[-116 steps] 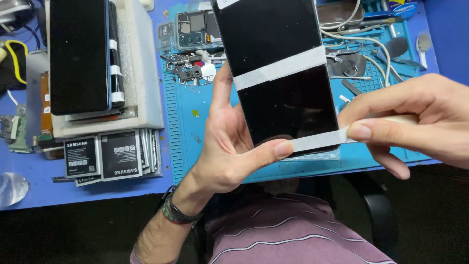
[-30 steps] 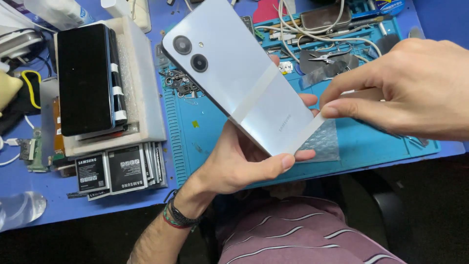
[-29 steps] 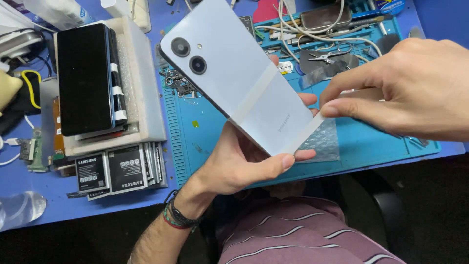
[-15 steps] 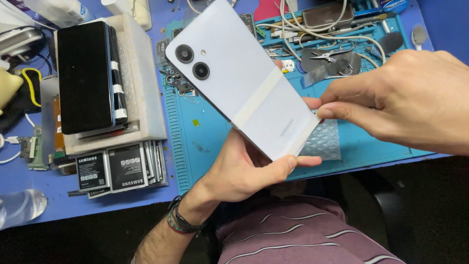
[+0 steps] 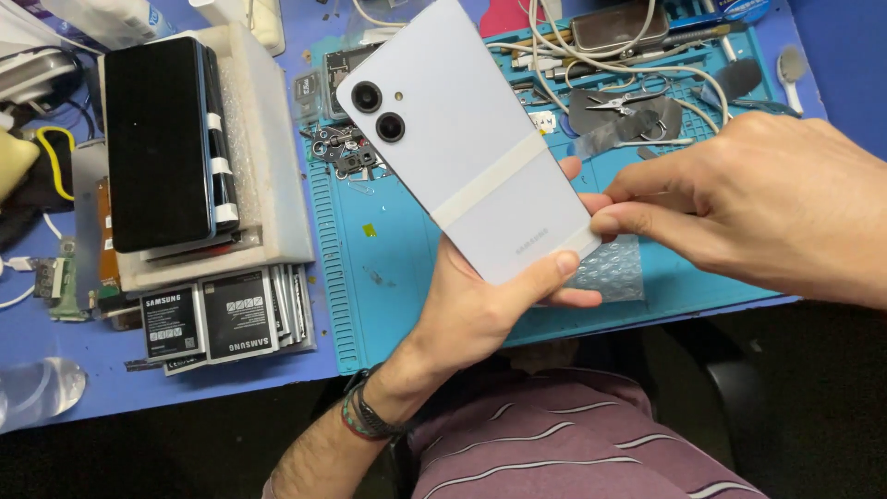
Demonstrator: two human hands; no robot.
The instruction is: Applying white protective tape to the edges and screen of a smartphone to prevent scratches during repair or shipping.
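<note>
while the left hand (image 5: 480, 310) holds the pale blue phone (image 5: 467, 139) from below, back side up, its thumb lies along the bottom edge and its other fingers are hidden under the phone. the right hand (image 5: 758, 208) is just to the right of the phone. its thumb and first finger are pinched tight on the end of the white tape strip (image 5: 582, 245) at the phone's bottom corner.

it looks like the taping is far along. one tape band (image 5: 494, 180) already goes flat across the middle of the back. the strip at the bottom looks stuck on too, with only its end by the right hand left to press down. i cannot tell if the front side has tape.

counting: one phone in the hands, two round camera eyes (image 5: 379, 111) on it, two pieces of tape on it. far to the left of the left hand, one dark phone stack (image 5: 162, 143) sits on a white foam block (image 5: 273, 199). near the left wrist lies a row of flat batteries (image 5: 226, 314); two show in full, more peek out behind. under both hands is one blue work mat (image 5: 397, 268).
</note>
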